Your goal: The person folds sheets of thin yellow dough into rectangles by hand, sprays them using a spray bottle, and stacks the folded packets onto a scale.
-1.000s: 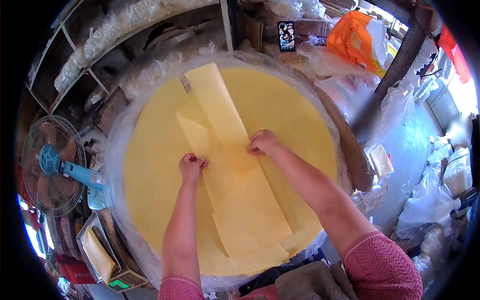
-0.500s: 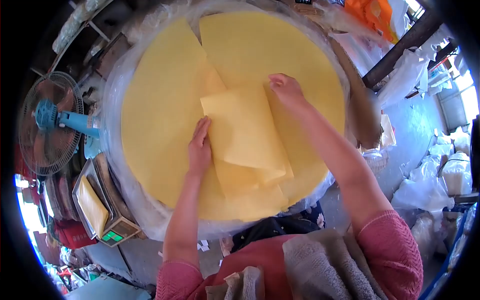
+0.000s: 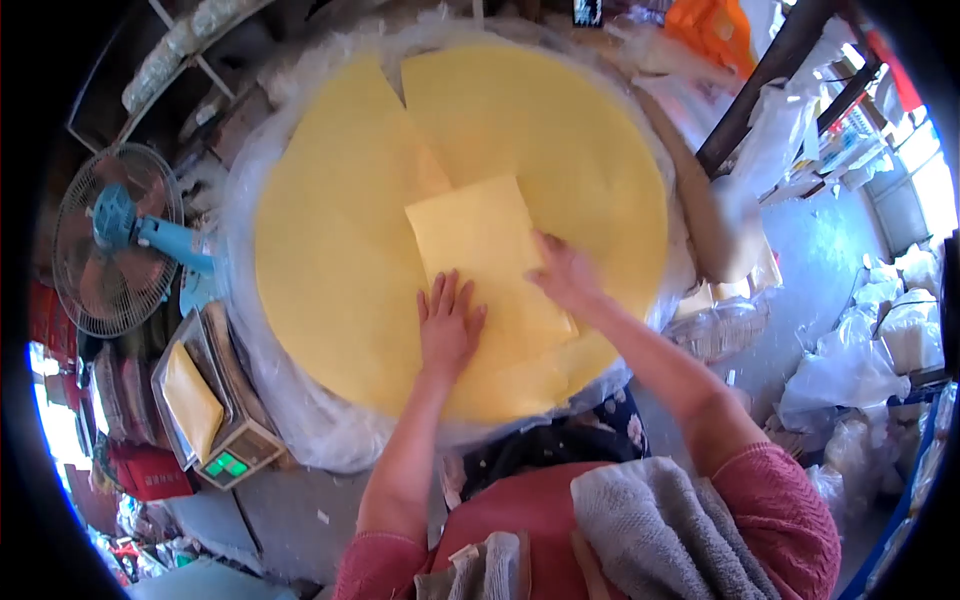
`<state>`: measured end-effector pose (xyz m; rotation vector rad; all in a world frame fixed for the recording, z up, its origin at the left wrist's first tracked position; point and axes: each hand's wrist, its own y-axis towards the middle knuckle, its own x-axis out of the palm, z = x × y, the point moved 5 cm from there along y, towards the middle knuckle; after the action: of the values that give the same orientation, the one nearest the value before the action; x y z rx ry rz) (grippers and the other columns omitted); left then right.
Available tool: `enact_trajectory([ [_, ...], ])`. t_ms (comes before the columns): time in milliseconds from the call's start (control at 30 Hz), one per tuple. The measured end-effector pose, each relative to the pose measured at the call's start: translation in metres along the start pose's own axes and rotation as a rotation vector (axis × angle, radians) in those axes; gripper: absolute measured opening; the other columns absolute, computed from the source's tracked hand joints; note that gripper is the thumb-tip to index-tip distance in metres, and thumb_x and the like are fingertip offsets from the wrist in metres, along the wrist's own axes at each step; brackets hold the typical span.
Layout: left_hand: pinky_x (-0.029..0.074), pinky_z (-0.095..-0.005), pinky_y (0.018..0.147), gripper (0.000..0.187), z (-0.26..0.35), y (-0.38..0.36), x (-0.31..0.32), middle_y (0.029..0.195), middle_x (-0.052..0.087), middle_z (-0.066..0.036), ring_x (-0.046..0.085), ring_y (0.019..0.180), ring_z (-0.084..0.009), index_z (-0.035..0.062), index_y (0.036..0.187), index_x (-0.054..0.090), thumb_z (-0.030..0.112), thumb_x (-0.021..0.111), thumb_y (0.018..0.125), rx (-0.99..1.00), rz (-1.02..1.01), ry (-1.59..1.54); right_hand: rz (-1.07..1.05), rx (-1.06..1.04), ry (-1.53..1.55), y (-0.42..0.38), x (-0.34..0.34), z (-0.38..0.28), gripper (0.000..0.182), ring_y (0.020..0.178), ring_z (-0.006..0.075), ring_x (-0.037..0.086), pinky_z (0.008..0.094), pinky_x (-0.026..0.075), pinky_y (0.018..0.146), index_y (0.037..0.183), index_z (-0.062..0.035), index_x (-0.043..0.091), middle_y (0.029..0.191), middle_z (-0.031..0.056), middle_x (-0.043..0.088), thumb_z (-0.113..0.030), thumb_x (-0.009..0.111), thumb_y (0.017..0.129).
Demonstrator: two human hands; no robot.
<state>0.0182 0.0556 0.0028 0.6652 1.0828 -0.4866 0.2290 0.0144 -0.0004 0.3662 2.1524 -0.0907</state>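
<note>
A folded yellow sheet (image 3: 475, 225) lies on a large round layer of thin yellow sheets (image 3: 330, 230). My left hand (image 3: 449, 322) rests flat on the lower left part of the folded sheet, its fingers spread. At the sheet's right edge is my right hand (image 3: 562, 268), a little blurred, with its fingers drawn together against the edge. Whether those fingers pinch the sheet or only press on it cannot be made out. Near the top of the round layer, a narrow dark gap parts the yellow sheets.
Clear plastic wrap (image 3: 250, 330) surrounds the round layer. A blue fan (image 3: 116, 218) stands at the left, above a scale (image 3: 240, 455) with a yellow packet (image 3: 192, 400). Plastic bags (image 3: 840, 375) lie at the right, and an orange bag (image 3: 712, 35) is at the upper right.
My left hand has moved from the folded sheet's left edge onto its surface. My right hand has come down along the right edge. The sheet's raised, curled lower part now lies flatter.
</note>
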Motion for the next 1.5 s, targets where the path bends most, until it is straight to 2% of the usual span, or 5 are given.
enact_trajectory([
  [167, 0.017, -0.0523, 0.108, 0.039, 0.006, 0.004, -0.003, 0.135, 0.044, -0.013, 0.034, 0.131, -0.0289, 0.0065, 0.119, 0.056, 0.030, 0.050, 0.090, -0.001, 0.046, 0.023, 0.059, -0.265, -0.148, -0.013, -0.006, -0.027, 0.061, 0.134, 0.0357, 0.022, 0.0497, 0.024, 0.107, 0.138, -0.0075, 0.031, 0.146, 0.0183, 0.022, -0.028, 0.055, 0.086],
  [300, 0.018, -0.0525, 0.108, 0.036, 0.006, 0.004, -0.002, 0.132, 0.047, -0.013, 0.037, 0.128, -0.0293, 0.0060, 0.116, 0.058, 0.028, 0.050, 0.089, 0.010, 0.076, 0.023, -0.037, -0.352, -0.236, -0.019, -0.004, -0.043, 0.056, 0.137, 0.0354, 0.013, 0.0527, 0.019, 0.108, 0.139, -0.0123, 0.032, 0.148, 0.0168, 0.017, -0.038, 0.046, 0.091],
  [700, 0.028, -0.0535, 0.103, 0.033, 0.006, 0.003, 0.000, 0.127, 0.048, -0.017, 0.038, 0.125, -0.0342, 0.0021, 0.110, 0.058, 0.018, 0.055, 0.081, 0.034, 0.120, -0.011, -0.066, -0.374, -0.356, -0.023, 0.014, -0.037, 0.051, 0.137, 0.0376, 0.012, 0.0477, 0.012, 0.110, 0.137, -0.0134, 0.037, 0.146, 0.0193, 0.023, -0.040, 0.037, 0.094],
  [900, 0.027, -0.0530, 0.104, 0.033, 0.009, 0.004, -0.001, 0.127, 0.048, -0.018, 0.038, 0.125, -0.0355, 0.0004, 0.110, 0.057, 0.017, 0.054, 0.081, 0.042, 0.108, -0.007, -0.022, -0.388, -0.334, -0.023, 0.016, -0.035, 0.050, 0.137, 0.0378, 0.014, 0.0509, 0.017, 0.108, 0.135, -0.0129, 0.041, 0.146, 0.0190, 0.024, -0.039, 0.041, 0.092],
  [1500, 0.026, -0.0535, 0.104, 0.034, 0.012, -0.001, -0.001, 0.130, 0.044, -0.019, 0.035, 0.126, -0.0375, 0.0008, 0.112, 0.053, 0.017, 0.052, 0.082, 0.034, 0.090, 0.008, 0.019, -0.408, -0.345, -0.027, 0.013, -0.039, 0.050, 0.134, 0.0403, 0.020, 0.0513, 0.019, 0.107, 0.135, -0.0130, 0.040, 0.144, 0.0202, 0.027, -0.038, 0.042, 0.092],
])
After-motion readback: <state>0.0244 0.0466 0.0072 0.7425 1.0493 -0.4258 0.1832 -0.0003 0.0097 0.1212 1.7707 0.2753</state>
